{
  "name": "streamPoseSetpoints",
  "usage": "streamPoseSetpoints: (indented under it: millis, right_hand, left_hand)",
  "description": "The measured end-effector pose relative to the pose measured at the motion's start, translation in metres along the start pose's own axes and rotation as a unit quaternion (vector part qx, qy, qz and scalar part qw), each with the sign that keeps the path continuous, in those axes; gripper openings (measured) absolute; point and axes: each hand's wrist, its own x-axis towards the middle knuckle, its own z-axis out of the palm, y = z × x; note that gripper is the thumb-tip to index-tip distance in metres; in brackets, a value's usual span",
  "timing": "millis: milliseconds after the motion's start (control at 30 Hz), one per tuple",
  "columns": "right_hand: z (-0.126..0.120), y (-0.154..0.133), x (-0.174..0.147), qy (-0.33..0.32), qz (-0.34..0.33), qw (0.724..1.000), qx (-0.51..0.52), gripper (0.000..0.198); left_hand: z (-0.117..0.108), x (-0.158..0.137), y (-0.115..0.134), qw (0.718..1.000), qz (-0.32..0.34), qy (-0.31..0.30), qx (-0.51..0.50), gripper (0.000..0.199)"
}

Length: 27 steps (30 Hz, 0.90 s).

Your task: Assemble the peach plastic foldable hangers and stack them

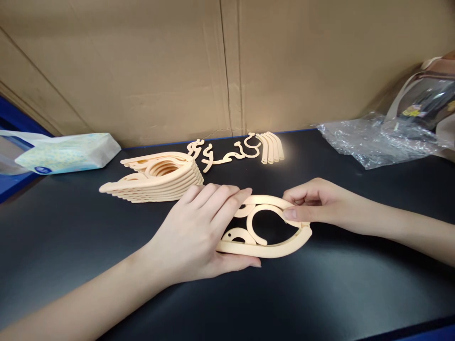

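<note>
A cream plastic folding hanger (280,248), folded up with its curved hook tucked inside, lies between my hands just above the black table. My left hand (202,232) is closed over its left end, fingers across the top and thumb along the near side. At the right end, my right hand (313,203) pinches the hanger by its joint, thumb on top. Behind my left hand stands a stack of similar folded hangers (163,182). Loose hooks (245,150) and several curved arm pieces (272,148) lie farther back.
A tissue pack (71,152) sits at the left edge of the black table (277,303). Crumpled clear plastic (369,142) and a transparent bag (426,104) lie at the back right. A cardboard wall (159,71) closes off the back.
</note>
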Motion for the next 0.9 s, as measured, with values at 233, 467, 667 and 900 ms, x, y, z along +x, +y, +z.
streamPoseSetpoints:
  millis: [233, 467, 667, 900]
  right_hand:
    - [-0.002, 0.002, 0.001, -0.012, 0.011, 1.000, 0.003, 0.033]
    - [-0.001, 0.002, 0.000, -0.013, 0.001, 1.000, 0.003, 0.028]
    - [0.001, -0.002, 0.000, -0.016, -0.009, 1.000, 0.019, 0.030]
    - [0.004, -0.002, 0.000, 0.027, -0.033, 0.999, 0.014, 0.053]
  left_hand:
    - [0.000, -0.001, 0.000, 1.000, -0.004, -0.001, -0.003, 0.081]
    - [0.003, -0.004, 0.002, 0.999, 0.002, -0.018, -0.051, 0.078]
    - [0.004, -0.004, 0.007, 0.994, -0.004, -0.030, -0.104, 0.068]
    - [-0.003, -0.001, 0.015, 0.989, -0.050, -0.032, -0.132, 0.065]
